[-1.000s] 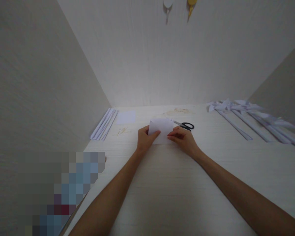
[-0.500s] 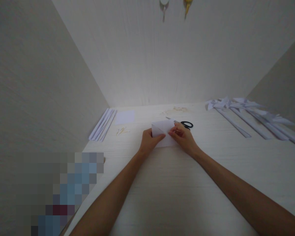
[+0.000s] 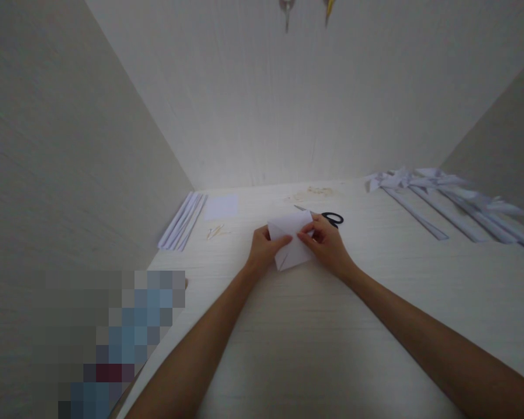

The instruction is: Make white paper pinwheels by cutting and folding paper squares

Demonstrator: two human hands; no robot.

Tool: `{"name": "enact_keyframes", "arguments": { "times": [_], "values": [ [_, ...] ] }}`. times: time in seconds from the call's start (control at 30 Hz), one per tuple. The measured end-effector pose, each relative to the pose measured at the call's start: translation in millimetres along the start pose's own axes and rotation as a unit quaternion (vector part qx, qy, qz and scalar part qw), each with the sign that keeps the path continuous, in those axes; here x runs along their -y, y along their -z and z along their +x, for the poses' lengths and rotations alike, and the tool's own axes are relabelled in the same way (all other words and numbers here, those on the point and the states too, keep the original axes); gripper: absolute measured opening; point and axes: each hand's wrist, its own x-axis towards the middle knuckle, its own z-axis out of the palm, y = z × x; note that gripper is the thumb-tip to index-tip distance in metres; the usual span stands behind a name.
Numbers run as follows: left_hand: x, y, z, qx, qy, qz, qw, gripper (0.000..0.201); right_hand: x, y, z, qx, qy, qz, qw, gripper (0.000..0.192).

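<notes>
Turned since a second ago so one corner points toward the person, the folded white paper (image 3: 291, 244) lies on the desk (image 3: 314, 326), pinched at opposite edges between left hand (image 3: 264, 251) and right hand (image 3: 327, 244), apparently light, thin, easily creased.

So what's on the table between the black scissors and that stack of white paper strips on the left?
Head view: a small white paper square and tan scraps.

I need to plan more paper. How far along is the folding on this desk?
Done: folded paper pieces lie at the right. In hand: both hands, left hand and right hand, press a partly folded white sheet. Left: paper strips and a small sheet lie untouched; scissors idle.
</notes>
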Motion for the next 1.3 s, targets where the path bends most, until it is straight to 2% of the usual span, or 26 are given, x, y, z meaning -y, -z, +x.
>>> {"name": "enact_keyframes", "arguments": {
  "times": [0.2, 0.3, 0.43, 0.6, 0.7, 0.77, 0.87, 0.97, 1.03, 1.17, 1.3],
  "values": [
    [-3.0, -3.7, -2.1, -0.021, -0.004, 0.028, 0.999, 0.029, -0.6, -0.9, -0.5, 0.025, -0.019, 0.019, 0.999, 0.01],
    [-1.6, -5.6, -1.5, -0.06, -0.004, 0.023, 0.998, 0.031, 2.4, -1.9, -0.6, 0.017, -0.061, 0.087, 0.994, 0.011],
    [-1.3, -9.6, -2.2, -0.116, -0.007, -0.013, 0.993, 0.035, 7.5, -3.5, -0.3, -0.008, -0.158, 0.233, 0.96, 0.042],
    [-2.2, -18.7, -8.2, -0.135, -0.013, -0.011, 0.991, 0.034, 8.2, -3.4, 0.9, -0.022, -0.203, 0.278, 0.939, 0.045],
    [-0.6, -18.6, -7.7, -0.118, -0.016, -0.022, 0.993, 0.035, 4.1, -2.0, 2.1, -0.036, -0.213, 0.291, 0.932, 0.046],
    [-0.9, -13.3, -4.1, -0.087, -0.008, -0.053, 0.995, 0.035, 0.7, -0.4, 3.0, -0.028, -0.221, 0.305, 0.926, 0.047],
    [-6.3, 0.0, 3.1, 0.017, 0.026, -0.13, 0.991, 0.027, -2.7, 3.0, 3.9, 0.011, -0.234, 0.322, 0.917, 0.049],
    [-13.3, 12.2, 7.2, 0.112, 0.107, -0.162, 0.975, 0.029, -2.1, 6.1, 3.6, 0.067, -0.228, 0.307, 0.922, 0.047],
    [-15.2, 16.4, 7.4, 0.115, 0.105, -0.136, 0.978, 0.028, 0.1, 7.4, 3.0, 0.092, -0.219, 0.287, 0.928, 0.045],
    [-12.3, 16.5, 4.6, 0.134, 0.089, -0.05, 0.986, 0.04, 4.0, 8.5, 2.6, 0.111, -0.215, 0.257, 0.936, 0.043],
    [-9.5, 12.7, 2.0, 0.137, 0.037, 0.033, 0.989, 0.042, 3.4, 8.4, 3.0, 0.115, -0.21, 0.223, 0.945, 0.04]
  ]
}}
